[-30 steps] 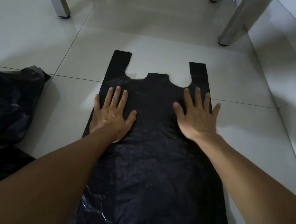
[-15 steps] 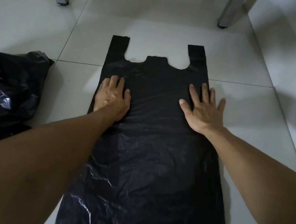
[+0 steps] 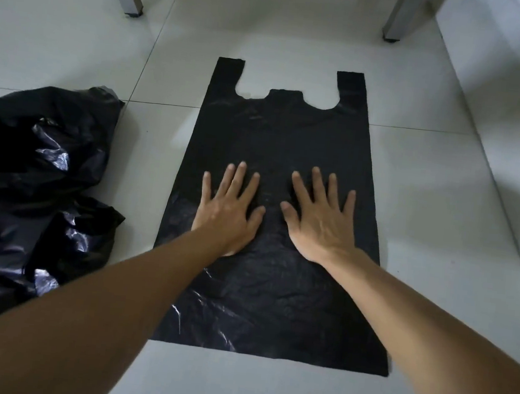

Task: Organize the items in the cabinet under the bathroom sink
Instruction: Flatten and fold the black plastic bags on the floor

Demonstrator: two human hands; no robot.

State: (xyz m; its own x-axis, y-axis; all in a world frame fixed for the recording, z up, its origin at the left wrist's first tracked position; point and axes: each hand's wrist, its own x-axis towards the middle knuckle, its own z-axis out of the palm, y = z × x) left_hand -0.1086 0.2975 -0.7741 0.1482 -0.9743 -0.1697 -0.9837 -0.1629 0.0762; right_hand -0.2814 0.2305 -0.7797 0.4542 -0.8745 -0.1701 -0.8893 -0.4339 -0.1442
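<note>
A: Where's the black bag [image 3: 285,141]?
B: Mid-frame, flat on the floor [image 3: 429,189]; left hand [image 3: 226,214] and right hand [image 3: 318,222] press it, fingers spread.
A: Progress?
B: Smoothed, unfolded (crumpled bags [image 3: 36,179] wait at left).

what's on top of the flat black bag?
Both hands press flat on the flat black bag: left hand, right hand, fingers spread. Nothing else lies on it. The tile floor beneath it is covered.
</note>
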